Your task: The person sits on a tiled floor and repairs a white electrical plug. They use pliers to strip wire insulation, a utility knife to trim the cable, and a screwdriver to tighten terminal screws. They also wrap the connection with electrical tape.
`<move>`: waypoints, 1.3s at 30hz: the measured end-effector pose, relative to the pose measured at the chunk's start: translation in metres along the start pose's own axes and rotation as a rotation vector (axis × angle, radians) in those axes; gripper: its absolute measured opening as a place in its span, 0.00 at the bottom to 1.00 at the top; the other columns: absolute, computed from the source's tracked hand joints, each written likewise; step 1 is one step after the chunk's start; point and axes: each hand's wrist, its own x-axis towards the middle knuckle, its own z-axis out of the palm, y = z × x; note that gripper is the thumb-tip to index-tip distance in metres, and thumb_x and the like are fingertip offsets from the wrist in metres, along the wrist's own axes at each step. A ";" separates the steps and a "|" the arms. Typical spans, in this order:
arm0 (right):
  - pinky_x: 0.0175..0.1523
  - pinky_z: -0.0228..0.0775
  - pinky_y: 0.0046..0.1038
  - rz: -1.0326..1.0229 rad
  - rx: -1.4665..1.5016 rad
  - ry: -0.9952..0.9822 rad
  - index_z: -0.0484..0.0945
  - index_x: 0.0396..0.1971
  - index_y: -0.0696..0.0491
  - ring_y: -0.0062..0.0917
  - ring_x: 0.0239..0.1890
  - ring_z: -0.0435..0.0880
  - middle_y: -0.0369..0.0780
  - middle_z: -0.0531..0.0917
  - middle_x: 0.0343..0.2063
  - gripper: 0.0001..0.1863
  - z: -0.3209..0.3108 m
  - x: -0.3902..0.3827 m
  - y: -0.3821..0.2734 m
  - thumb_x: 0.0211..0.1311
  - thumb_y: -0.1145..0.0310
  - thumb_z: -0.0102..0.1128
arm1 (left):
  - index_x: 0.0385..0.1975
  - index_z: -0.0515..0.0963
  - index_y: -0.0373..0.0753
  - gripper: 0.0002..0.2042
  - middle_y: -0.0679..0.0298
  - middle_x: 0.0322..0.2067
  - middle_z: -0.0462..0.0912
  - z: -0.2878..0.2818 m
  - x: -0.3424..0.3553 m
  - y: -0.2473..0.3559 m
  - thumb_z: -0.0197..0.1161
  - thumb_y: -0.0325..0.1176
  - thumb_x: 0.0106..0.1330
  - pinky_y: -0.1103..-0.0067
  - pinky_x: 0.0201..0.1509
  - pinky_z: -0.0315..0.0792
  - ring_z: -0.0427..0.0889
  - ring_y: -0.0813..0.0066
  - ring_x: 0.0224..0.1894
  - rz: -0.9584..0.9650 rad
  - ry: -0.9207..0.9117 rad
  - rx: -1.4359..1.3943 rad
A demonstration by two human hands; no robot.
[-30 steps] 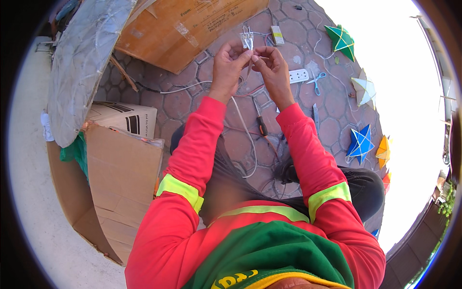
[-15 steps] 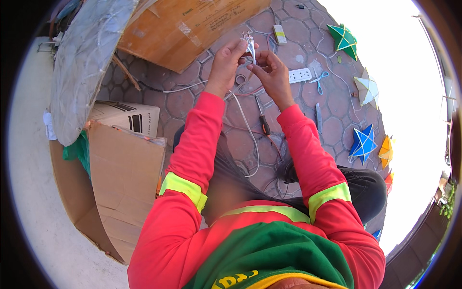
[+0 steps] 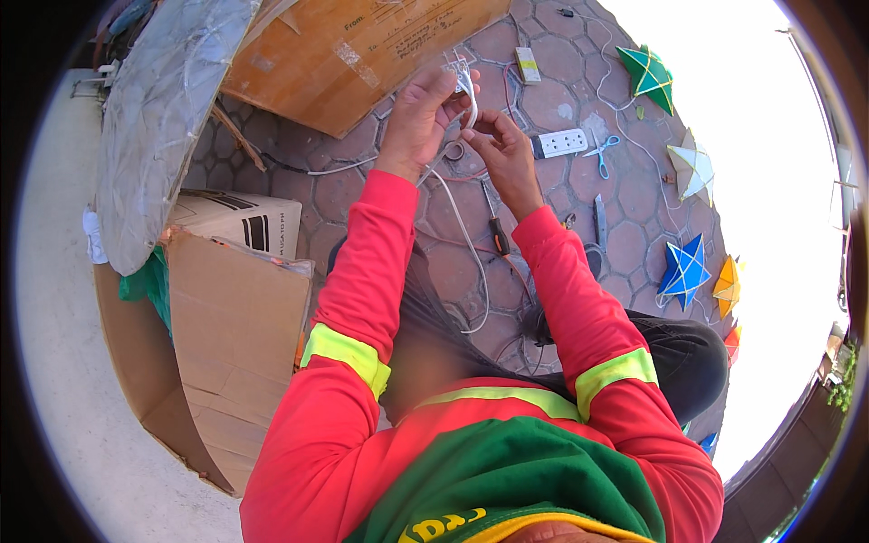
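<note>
My left hand is closed around a white two-pin plug, its prongs pointing away from me. The plug's casing looks opened, though its inside is too small to make out. A white cord bends down out of the plug toward my right hand. The thumb and fingers of that hand pinch the cord just below the plug. On the paving beneath lie a roll of tape and a screwdriver with a black and orange handle.
To the right lie a white power strip, blue scissors and a utility knife. Star lanterns in green, white and blue line the right. Cardboard boxes stand left, and a large one ahead.
My right hand has shifted slightly toward me and left, uncovering more of the power strip. My left hand has moved a little left, and the plug and cord have turned slightly.
</note>
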 end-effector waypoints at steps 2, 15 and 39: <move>0.45 0.76 0.22 -0.034 -0.019 0.022 0.74 0.42 0.56 0.16 0.39 0.81 0.34 0.81 0.37 0.15 0.003 -0.001 0.001 0.58 0.75 0.71 | 0.50 0.78 0.38 0.13 0.57 0.46 0.84 0.000 0.000 0.001 0.65 0.34 0.69 0.78 0.48 0.79 0.84 0.73 0.45 0.009 -0.003 -0.002; 0.36 0.72 0.20 -0.260 -0.355 0.296 0.76 0.39 0.57 0.15 0.28 0.78 0.33 0.80 0.27 0.11 0.017 -0.009 -0.018 0.62 0.71 0.69 | 0.54 0.76 0.38 0.16 0.57 0.47 0.83 0.003 0.002 0.003 0.66 0.30 0.68 0.76 0.50 0.81 0.84 0.72 0.46 0.123 0.027 -0.005; 0.32 0.74 0.18 -0.057 -0.036 0.121 0.81 0.39 0.57 0.14 0.30 0.80 0.33 0.81 0.27 0.07 0.006 0.012 -0.029 0.69 0.70 0.61 | 0.56 0.75 0.38 0.16 0.59 0.49 0.83 0.002 0.001 -0.002 0.64 0.26 0.68 0.78 0.52 0.82 0.84 0.69 0.49 0.085 0.014 0.039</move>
